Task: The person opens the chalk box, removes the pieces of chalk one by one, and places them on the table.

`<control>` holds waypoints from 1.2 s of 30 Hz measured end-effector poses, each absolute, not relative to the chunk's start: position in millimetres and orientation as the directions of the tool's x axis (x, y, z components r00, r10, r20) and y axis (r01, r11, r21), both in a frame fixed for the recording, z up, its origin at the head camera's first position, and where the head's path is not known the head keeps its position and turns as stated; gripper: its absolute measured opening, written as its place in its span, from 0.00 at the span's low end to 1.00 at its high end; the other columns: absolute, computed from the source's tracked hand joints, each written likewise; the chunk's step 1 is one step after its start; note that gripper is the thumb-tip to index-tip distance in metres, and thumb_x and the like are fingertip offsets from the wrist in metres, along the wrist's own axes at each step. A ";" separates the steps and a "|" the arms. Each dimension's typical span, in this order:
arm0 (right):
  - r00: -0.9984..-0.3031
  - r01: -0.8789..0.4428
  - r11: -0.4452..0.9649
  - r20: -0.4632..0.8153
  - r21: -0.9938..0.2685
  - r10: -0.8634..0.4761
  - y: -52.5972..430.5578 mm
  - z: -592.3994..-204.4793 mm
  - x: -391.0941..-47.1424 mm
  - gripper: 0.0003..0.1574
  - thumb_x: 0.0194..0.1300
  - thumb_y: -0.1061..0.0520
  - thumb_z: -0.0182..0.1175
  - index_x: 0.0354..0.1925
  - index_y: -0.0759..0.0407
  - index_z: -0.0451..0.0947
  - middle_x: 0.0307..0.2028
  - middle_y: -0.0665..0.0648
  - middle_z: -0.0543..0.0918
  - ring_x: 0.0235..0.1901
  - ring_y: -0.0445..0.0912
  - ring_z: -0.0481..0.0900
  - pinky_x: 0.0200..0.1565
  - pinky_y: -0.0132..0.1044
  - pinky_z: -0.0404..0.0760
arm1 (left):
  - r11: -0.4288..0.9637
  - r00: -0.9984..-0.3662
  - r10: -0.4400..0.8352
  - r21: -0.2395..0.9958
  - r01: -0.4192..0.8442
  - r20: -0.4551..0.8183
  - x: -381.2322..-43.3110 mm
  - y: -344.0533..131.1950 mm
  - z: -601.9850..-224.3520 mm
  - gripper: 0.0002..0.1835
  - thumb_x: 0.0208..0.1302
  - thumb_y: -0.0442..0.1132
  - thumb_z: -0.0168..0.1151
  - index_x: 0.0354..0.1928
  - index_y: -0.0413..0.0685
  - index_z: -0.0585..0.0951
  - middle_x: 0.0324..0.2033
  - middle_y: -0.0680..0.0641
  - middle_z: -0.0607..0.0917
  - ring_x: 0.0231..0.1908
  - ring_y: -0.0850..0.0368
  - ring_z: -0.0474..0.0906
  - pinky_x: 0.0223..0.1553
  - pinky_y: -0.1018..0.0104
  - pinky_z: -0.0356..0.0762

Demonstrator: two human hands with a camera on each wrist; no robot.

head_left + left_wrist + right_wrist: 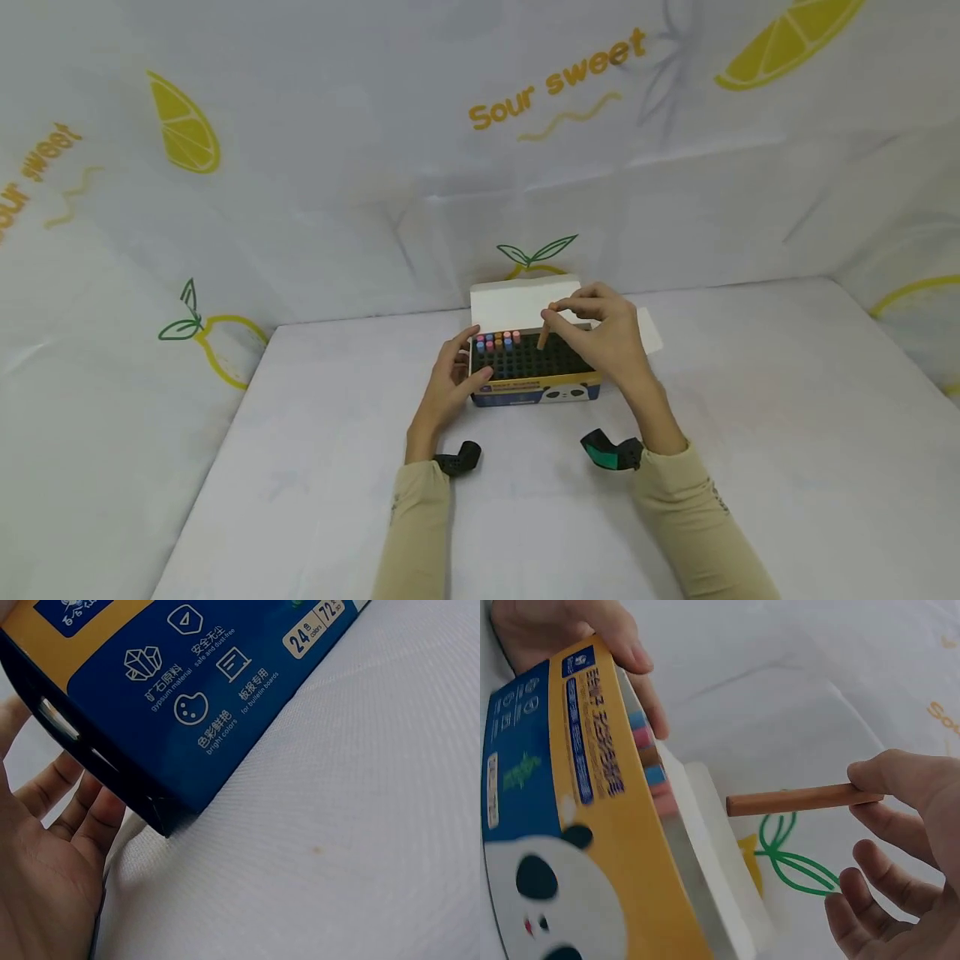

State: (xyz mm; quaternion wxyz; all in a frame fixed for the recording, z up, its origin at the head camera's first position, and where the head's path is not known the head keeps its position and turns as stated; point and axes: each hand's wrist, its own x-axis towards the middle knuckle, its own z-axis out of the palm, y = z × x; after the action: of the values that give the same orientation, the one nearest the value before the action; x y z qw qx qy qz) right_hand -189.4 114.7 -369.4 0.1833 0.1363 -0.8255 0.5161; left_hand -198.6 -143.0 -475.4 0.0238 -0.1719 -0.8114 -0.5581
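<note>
My right hand pinches 1 orange-brown chalk stick above the chalk box. I can't tell if its low end touches the box. My left hand grips the box's left end. Pink, blue and brown chalks stand at the back left of the box. Its white lid is up behind it. A panda is on its front.

Draped booth-like nook, lemon-printed cloth walls, plain white-covered table
</note>
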 end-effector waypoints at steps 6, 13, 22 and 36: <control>-0.911 -0.398 0.477 0.399 -0.783 -0.105 144.5 -360.8 -175.7 0.09 0.63 0.59 0.71 0.40 0.64 0.90 0.43 0.61 0.81 0.46 0.48 0.77 0.52 0.44 0.82 | 0.293 -0.938 0.257 0.906 0.305 0.232 -199.6 -143.0 -475.1 0.39 0.64 0.50 0.65 0.77 0.59 0.65 0.57 0.40 0.71 0.49 0.53 0.66 0.49 0.62 0.68; -0.939 -0.340 0.534 0.314 -0.774 -0.143 184.9 -365.6 -155.0 0.08 0.63 0.56 0.72 0.40 0.57 0.90 0.41 0.53 0.81 0.41 0.35 0.78 0.45 0.25 0.77 | 0.308 -0.945 0.253 0.909 0.280 0.206 -199.6 -142.0 -470.1 0.40 0.64 0.38 0.62 0.78 0.49 0.62 0.59 0.35 0.70 0.49 0.50 0.66 0.52 0.59 0.68; -0.959 -0.282 0.593 0.234 -0.754 -0.158 215.7 -390.7 -127.3 0.05 0.60 0.56 0.74 0.38 0.52 0.91 0.35 0.46 0.80 0.36 0.35 0.75 0.37 0.28 0.76 | 0.310 -0.952 0.249 0.917 0.251 0.177 -198.2 -141.1 -471.6 0.40 0.64 0.38 0.63 0.78 0.52 0.63 0.57 0.36 0.70 0.45 0.54 0.66 0.50 0.61 0.68; -0.977 -0.207 0.657 0.122 -0.725 -0.174 226.1 -426.1 -122.7 0.09 0.60 0.53 0.74 0.37 0.56 0.92 0.39 0.55 0.84 0.37 0.40 0.74 0.35 0.31 0.71 | 0.304 -0.937 0.256 0.900 0.313 0.239 -199.3 -143.3 -476.3 0.38 0.67 0.45 0.64 0.77 0.57 0.64 0.57 0.39 0.72 0.48 0.52 0.68 0.49 0.61 0.69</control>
State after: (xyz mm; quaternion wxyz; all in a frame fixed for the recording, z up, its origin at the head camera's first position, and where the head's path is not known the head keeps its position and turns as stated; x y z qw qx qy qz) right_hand -122.7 226.1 -426.1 0.0209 0.1047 -0.9101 0.4005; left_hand -199.3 -143.3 -476.3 0.0253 -0.1762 -0.8070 -0.5631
